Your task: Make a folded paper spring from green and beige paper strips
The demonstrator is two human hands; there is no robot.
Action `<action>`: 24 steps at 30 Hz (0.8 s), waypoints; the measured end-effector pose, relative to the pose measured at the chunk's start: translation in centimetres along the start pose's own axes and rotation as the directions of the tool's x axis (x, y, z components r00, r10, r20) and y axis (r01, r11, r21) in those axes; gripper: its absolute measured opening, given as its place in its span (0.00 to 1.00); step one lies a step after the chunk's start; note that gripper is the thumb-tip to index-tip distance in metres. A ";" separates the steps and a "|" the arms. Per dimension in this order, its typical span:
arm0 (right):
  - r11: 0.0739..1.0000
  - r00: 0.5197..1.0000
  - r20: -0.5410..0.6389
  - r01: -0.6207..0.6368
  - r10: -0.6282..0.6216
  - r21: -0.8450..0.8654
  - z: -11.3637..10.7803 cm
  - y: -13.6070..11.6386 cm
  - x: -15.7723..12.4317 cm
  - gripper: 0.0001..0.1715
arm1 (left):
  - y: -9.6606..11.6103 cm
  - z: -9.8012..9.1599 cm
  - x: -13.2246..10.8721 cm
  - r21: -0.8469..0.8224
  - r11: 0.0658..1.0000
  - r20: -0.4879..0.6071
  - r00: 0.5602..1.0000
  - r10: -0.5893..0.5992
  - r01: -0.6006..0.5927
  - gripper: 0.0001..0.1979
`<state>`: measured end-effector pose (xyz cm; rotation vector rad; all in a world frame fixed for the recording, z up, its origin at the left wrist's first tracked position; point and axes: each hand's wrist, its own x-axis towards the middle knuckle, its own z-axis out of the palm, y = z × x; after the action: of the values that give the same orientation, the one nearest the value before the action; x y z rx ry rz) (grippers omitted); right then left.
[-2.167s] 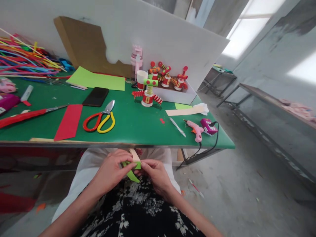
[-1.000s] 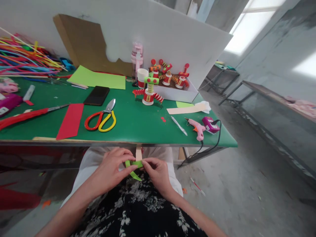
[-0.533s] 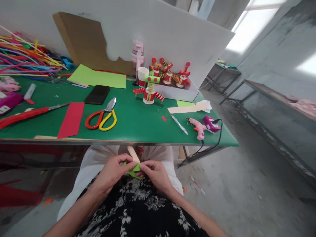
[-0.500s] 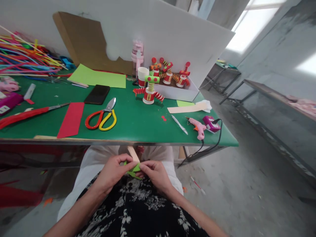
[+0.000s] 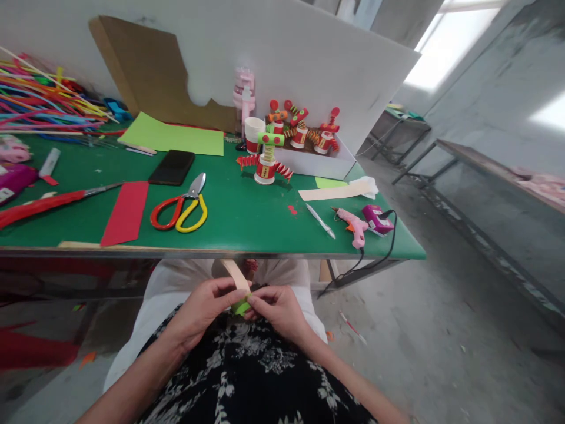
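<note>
Above my lap, below the table edge, my left hand (image 5: 207, 309) and my right hand (image 5: 278, 307) meet with fingertips almost touching. Between them is a small light-green paper strip (image 5: 240, 307), bent into a curve. The fingers of both hands are closed on it in pinches. A cream paper strip (image 5: 236, 274) sticks out from the green paper toward the table, passing by my left fingers. Where the two papers meet is partly covered by my fingertips.
On the green table (image 5: 238, 218) lie scissors (image 5: 188, 206), a red paper piece (image 5: 126, 213), a phone (image 5: 172, 167), a pen (image 5: 321, 221) and a pink glue gun (image 5: 353, 226) with a cord. A paper-cup figure (image 5: 265, 169) stands before a white box (image 5: 309, 162) of similar figures.
The green paper was flatter with a loose end hanging below; now it is curled more tightly between my fingers. Both hands stay in nearly the same place.
</note>
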<state>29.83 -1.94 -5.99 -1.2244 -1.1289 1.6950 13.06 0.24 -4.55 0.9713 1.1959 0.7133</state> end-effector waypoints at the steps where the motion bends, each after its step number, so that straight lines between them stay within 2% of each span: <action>1: 0.999 0.999 0.024 0.030 -0.029 -0.044 0.0 -0.1 -0.2 0.20 | 0.2 0.1 -0.1 -0.048 0.999 -0.010 1.000 -0.025 0.025 0.18; 4: 0.982 0.991 0.071 0.125 -0.116 -0.144 -0.2 -0.6 -0.8 0.16 | 1.1 0.3 -0.6 -0.094 0.996 -0.089 0.996 0.005 -0.014 0.17; 7: 0.964 0.984 0.033 0.179 -0.176 -0.196 -0.4 -1.0 -1.0 0.14 | 2.7 0.2 -1.0 -0.032 0.984 -0.153 0.974 0.168 -0.175 0.12; 11: 0.974 0.985 0.000 0.172 -0.174 -0.149 -0.5 -1.1 -0.7 0.17 | 5.3 0.0 -0.9 0.023 0.941 -0.156 0.928 0.338 -0.339 0.09; 13: 0.987 0.990 -0.025 0.139 -0.142 -0.084 -0.4 -1.0 -0.5 0.20 | 6.6 0.1 -0.7 0.054 0.898 -0.170 0.882 0.440 -0.437 0.08; 15: 0.995 0.993 -0.050 0.103 -0.103 -0.009 -0.3 -0.7 -0.2 0.23 | 7.7 0.2 -0.3 0.117 0.820 -0.187 0.799 0.572 -0.560 0.07; 17: 0.994 0.996 -0.068 0.068 -0.063 0.080 -0.1 -0.5 0.2 0.26 | 8.7 0.2 0.8 0.226 0.747 -0.190 0.724 0.663 -0.625 0.06; 18: 0.990 0.996 -0.076 0.056 -0.047 0.126 0.0 -0.4 0.4 0.27 | 9.1 0.0 1.5 0.300 0.729 -0.189 0.711 0.677 -0.615 0.08; 19: 0.984 0.995 -0.090 0.050 -0.035 0.170 0.0 -0.3 0.7 0.27 | 9.5 -0.3 2.4 0.380 0.724 -0.188 0.718 0.670 -0.576 0.09; 21: 0.970 0.990 -0.142 0.050 -0.016 0.239 0.2 -0.1 1.4 0.28 | 9.7 -1.1 4.0 0.534 0.723 -0.206 0.761 0.615 -0.439 0.14; 22: 0.963 0.985 -0.172 0.050 -0.004 0.264 0.3 0.0 1.7 0.28 | 9.6 -1.5 4.6 0.603 0.703 -0.222 0.767 0.602 -0.377 0.16; 24: 0.952 0.975 -0.218 0.040 0.028 0.303 0.3 0.0 2.3 0.28 | 8.8 -2.3 5.1 0.694 0.650 -0.271 0.725 0.634 -0.309 0.18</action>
<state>28.90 0.13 -6.61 -1.1731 -0.7047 1.6114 12.43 8.99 1.09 1.7926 1.6976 1.0900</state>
